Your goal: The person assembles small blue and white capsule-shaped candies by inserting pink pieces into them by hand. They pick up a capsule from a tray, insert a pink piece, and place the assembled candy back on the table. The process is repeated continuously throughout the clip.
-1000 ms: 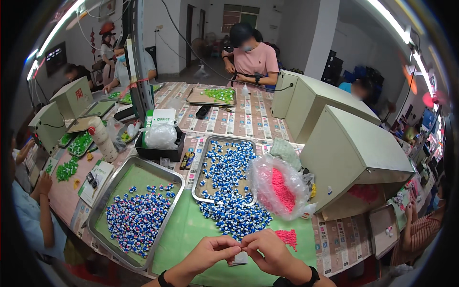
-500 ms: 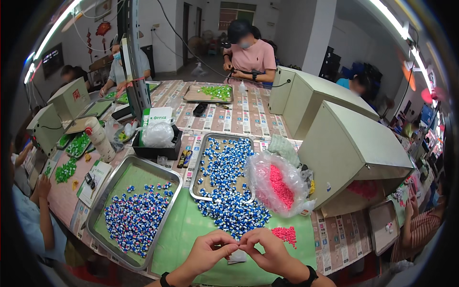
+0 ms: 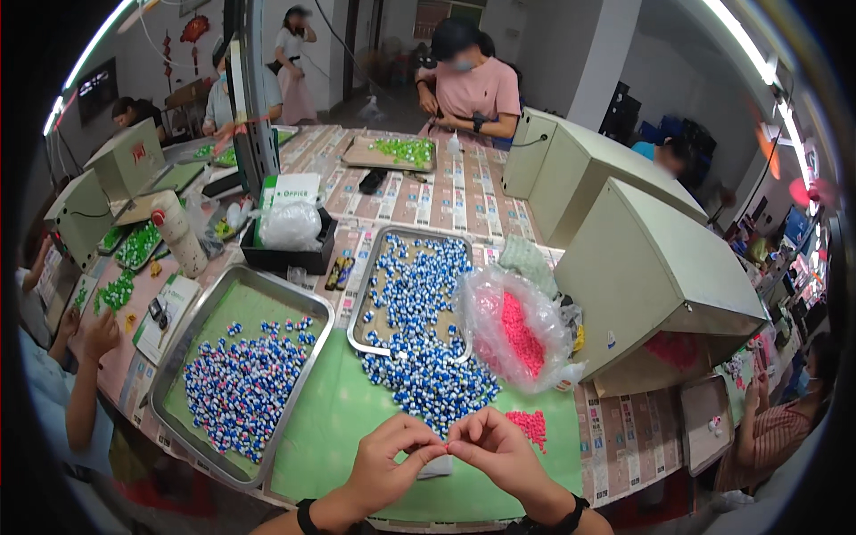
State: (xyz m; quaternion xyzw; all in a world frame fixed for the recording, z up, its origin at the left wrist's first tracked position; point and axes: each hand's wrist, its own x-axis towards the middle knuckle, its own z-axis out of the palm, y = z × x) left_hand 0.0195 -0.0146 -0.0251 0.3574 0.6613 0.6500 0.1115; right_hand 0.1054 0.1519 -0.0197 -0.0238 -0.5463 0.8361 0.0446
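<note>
Lower centre: the left hand and right hand meet at the fingertips, much as half a second ago. Grip: each thumb and forefinger pinched on a small piece, reddish, mostly hidden; details too small to tell. It is held above the green mat, at the near edge of the blue-and-white pile.

Changes: the view has shifted slightly; a standing person now appears upper left of centre; at the left, a co-worker's hand has come nearer the green pieces. The pile and the pink heap, right of the hands, look the same. Judgement: the handwork is at the same stage, with no visible advance.

Writing: green lettering on the white box, upper left of centre, and on the booklet at left; a red character on the small cabinet, upper left; a blue-and-white sticker on the large cabinet, right; repeating printed blocks on the table cover, lower right. Wording not transcribed.
</note>
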